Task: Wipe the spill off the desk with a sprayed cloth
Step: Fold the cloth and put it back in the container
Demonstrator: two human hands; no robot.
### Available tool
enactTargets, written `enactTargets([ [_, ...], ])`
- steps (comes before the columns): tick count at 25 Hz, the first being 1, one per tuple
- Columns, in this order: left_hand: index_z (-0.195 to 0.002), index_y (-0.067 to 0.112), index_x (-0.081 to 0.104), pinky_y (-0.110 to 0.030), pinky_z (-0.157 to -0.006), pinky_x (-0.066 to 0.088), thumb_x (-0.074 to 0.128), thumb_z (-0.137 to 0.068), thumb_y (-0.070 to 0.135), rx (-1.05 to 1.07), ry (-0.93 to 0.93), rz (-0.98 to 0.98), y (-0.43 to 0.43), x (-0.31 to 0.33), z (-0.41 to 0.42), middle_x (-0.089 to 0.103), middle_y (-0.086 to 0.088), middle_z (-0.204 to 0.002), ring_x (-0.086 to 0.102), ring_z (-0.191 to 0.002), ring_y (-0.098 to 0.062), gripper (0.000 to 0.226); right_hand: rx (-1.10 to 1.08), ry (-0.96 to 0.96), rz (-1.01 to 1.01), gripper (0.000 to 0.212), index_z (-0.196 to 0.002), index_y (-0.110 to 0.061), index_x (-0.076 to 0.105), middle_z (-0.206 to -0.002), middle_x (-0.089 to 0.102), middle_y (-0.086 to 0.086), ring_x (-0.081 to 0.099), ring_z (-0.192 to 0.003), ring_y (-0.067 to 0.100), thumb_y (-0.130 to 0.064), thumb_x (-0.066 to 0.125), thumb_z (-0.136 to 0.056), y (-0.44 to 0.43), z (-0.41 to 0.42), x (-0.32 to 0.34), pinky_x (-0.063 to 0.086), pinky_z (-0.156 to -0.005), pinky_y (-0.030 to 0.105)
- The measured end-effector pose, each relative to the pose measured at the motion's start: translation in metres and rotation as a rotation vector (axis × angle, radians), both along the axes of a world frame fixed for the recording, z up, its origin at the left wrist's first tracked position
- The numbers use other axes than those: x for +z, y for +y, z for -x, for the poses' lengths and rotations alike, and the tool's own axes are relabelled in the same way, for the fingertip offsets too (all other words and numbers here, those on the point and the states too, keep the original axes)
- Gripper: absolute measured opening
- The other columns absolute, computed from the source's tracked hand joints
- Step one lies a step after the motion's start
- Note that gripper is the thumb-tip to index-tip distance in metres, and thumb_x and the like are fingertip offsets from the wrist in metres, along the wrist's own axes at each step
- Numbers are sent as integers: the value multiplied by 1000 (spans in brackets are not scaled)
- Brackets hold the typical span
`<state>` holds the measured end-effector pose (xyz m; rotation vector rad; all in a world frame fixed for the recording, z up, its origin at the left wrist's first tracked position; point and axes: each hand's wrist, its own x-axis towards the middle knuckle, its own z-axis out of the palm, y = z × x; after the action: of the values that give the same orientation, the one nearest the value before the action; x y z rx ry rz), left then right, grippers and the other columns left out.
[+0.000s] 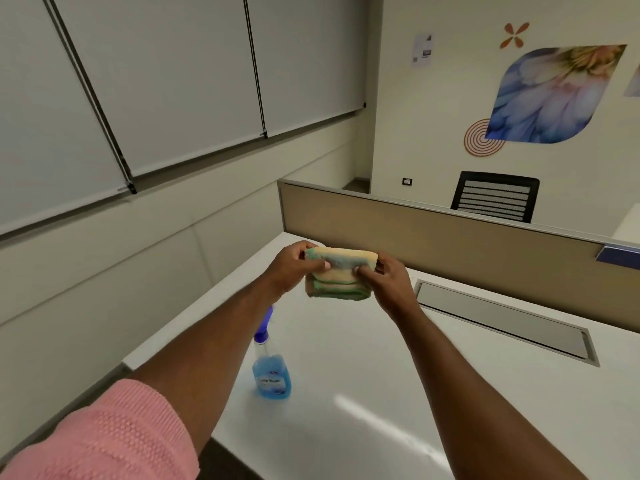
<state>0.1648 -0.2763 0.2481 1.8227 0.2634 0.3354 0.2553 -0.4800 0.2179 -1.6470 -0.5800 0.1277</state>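
A folded yellow cloth with green edging (337, 271) is held up in the air above the white desk (381, 375). My left hand (294, 266) grips its left end, and my right hand (389, 277) pinches its right side. A clear spray bottle of blue liquid (271, 370) stands upright on the desk below my left forearm, its blue nozzle partly hidden by the arm. I cannot make out a spill on the desk surface.
A beige partition (450, 240) runs along the desk's far edge, with a grey cable-tray lid (502, 320) set into the desk in front of it. A black mesh chair (495, 197) stands behind the partition. The wall with blinds lies to the left.
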Motion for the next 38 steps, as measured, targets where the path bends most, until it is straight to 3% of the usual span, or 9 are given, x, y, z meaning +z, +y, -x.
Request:
enactTargets([
  [7, -117, 8, 65, -28, -68, 60, 80, -84, 17, 21, -47, 174, 103, 7, 9, 78, -5, -98, 77, -90, -23, 37, -42, 4, -3, 14, -98, -19, 67, -99, 75, 8, 73, -93, 29, -22, 76, -88, 97, 19, 14, 62, -81, 51],
  [13, -118, 10, 66, -33, -75, 63, 80, -85, 21, -85, -23, 167, 219, -5, 10, 78, -4, -99, 77, -91, -23, 37, -143, 30, 41, 23, -104, -21, 63, -101, 74, 5, 75, -87, 20, -27, 79, -89, 203, 38, 15, 54, -57, 22],
  [18, -123, 7, 63, -29, -70, 63, 77, -88, 15, -144, 16, 281, 298, -31, 27, 79, -1, -92, 76, -82, -17, 39, -307, 10, 143, 22, -99, -23, 67, -89, 73, -2, 72, -79, 18, -34, 78, -83, 290, 68, -2, 58, -61, 34],
  [22, -117, 16, 64, -32, -72, 61, 79, -86, 16, -139, 138, 285, 347, -80, 53, 70, -13, -111, 74, -88, -20, 34, -312, 148, 223, 23, -109, -28, 62, -92, 69, -9, 70, -81, 11, -36, 73, -89, 337, 107, -51, 56, -60, 24],
  [25, -117, 18, 66, -29, -70, 61, 81, -85, 23, -130, 259, 137, 371, -131, 77, 65, -14, -116, 71, -98, -24, 36, -278, 221, 379, 36, -122, -33, 58, -95, 68, -5, 68, -80, 9, -40, 71, -89, 352, 133, -97, 54, -64, 25],
  [28, -124, 18, 66, -37, -82, 62, 81, -85, 29, -112, 361, -70, 382, -178, 95, 65, -12, -120, 68, -103, -25, 43, -249, 260, 573, 31, -113, -34, 62, -85, 68, -9, 65, -79, 11, -42, 69, -84, 361, 152, -138, 54, -71, 33],
  [31, -127, 21, 66, -22, -76, 51, 80, -85, 33, -129, 422, -282, 380, -203, 107, 69, -5, -118, 65, -100, -17, 46, -210, 280, 761, 25, -104, -35, 61, -93, 73, -5, 68, -90, 21, -45, 67, -82, 366, 162, -165, 52, -87, 38],
  [35, -124, 24, 67, -33, -88, 50, 80, -81, 41, -151, 443, -564, 374, -217, 114, 68, 1, -114, 63, -101, -19, 49, -157, 83, 1011, 29, -109, -34, 61, -95, 74, -3, 63, -98, 23, -51, 59, -86, 369, 168, -186, 32, -87, 39],
  [38, -114, 27, 69, -38, -91, 45, 78, -79, 48, -200, 396, -824, 374, -220, 114, 69, 3, -109, 58, -105, -21, 42, -138, -61, 1093, 35, -112, -32, 66, -101, 70, 1, 56, -104, 23, -53, 56, -86, 371, 171, -193, 28, -87, 41],
])
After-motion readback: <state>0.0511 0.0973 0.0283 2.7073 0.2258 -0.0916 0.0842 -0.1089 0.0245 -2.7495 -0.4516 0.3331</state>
